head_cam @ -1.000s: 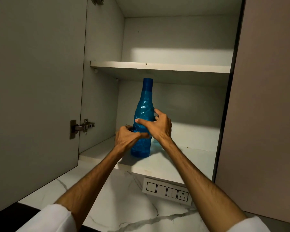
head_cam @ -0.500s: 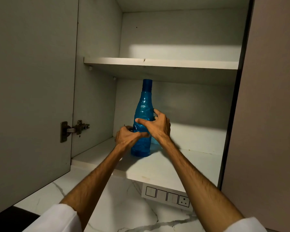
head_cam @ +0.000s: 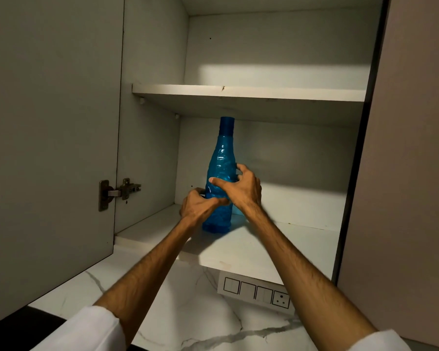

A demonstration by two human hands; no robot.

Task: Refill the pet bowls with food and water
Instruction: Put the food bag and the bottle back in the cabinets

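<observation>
Head view: a translucent blue bottle (head_cam: pixel 220 173), ribbed in swirls along its body and closed by a darker blue cap, is stood upright on the lower cupboard shelf (head_cam: pixel 276 252). It is gripped between both hands, the left hand (head_cam: pixel 200 206) curled round its lower body, the right hand (head_cam: pixel 241 190) wrapped just above.

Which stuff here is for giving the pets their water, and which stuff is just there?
For the job:
- blue bottle, upright on the lower cupboard shelf
- left hand and right hand, both gripping it

Just there:
- upper shelf
- door hinge
- switch panel
</observation>
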